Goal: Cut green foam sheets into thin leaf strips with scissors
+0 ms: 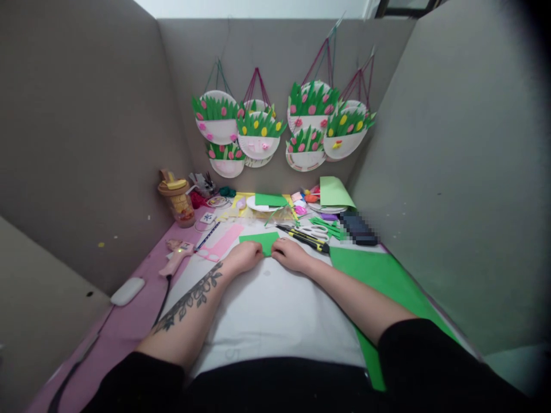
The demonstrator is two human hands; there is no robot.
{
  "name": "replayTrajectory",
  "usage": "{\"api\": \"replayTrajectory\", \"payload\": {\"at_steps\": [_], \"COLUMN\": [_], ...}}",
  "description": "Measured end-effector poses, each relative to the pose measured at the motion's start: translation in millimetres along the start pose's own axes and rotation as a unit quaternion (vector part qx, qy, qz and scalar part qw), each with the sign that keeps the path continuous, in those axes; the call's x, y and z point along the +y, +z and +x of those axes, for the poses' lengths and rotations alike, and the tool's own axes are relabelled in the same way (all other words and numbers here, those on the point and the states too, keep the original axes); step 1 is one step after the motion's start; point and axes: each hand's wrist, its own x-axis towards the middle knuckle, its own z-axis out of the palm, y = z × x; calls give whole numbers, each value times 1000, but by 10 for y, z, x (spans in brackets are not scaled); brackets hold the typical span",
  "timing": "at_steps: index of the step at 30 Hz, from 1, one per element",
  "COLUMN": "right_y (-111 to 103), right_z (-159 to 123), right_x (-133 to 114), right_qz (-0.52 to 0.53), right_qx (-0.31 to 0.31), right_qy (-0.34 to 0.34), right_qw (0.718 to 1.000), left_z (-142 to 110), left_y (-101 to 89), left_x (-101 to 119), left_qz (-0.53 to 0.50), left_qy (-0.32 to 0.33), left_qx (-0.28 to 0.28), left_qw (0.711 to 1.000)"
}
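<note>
A small piece of green paper (259,238) lies on the white cover in front of me. My left hand (247,257) has its curled fingers on the paper's near left edge. Close beside it, my right hand (290,254) pinches the near right edge; the fingertips are partly hidden. Just beyond the right hand rests a black and yellow box cutter (307,239), with white-handled scissors (316,231) behind it. Left of the paper is a pink paper strip (228,240). A large green sheet (379,275) extends beneath my right forearm.
A pink glue gun (177,259) and a lidded cup (179,203) stand left. At the back are a paper plate (253,205), cut green strips (327,226) and a phone (358,228). Decorated plates (258,143) hang on the grey partition (181,74); walls enclose both sides.
</note>
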Motion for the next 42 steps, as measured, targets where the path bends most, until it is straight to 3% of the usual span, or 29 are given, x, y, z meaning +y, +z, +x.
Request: {"api": "replayTrajectory", "payload": {"at_steps": [11, 22, 42], "right_y": [1, 4, -9], "right_z": [74, 100, 86], "right_x": [-43, -54, -97], "right_qz": [-86, -129, -122], "right_qx": [-43, -68, -56], "right_qy": [88, 116, 119], "right_qw": [991, 983, 984], "left_z": [108, 149, 116], "left_y": [128, 120, 97], "left_x": [29, 39, 32], "left_qz": [25, 52, 58], "left_qy": [-86, -98, -83], "left_qx": [-10, -31, -38], "left_qw": [996, 993, 994]}}
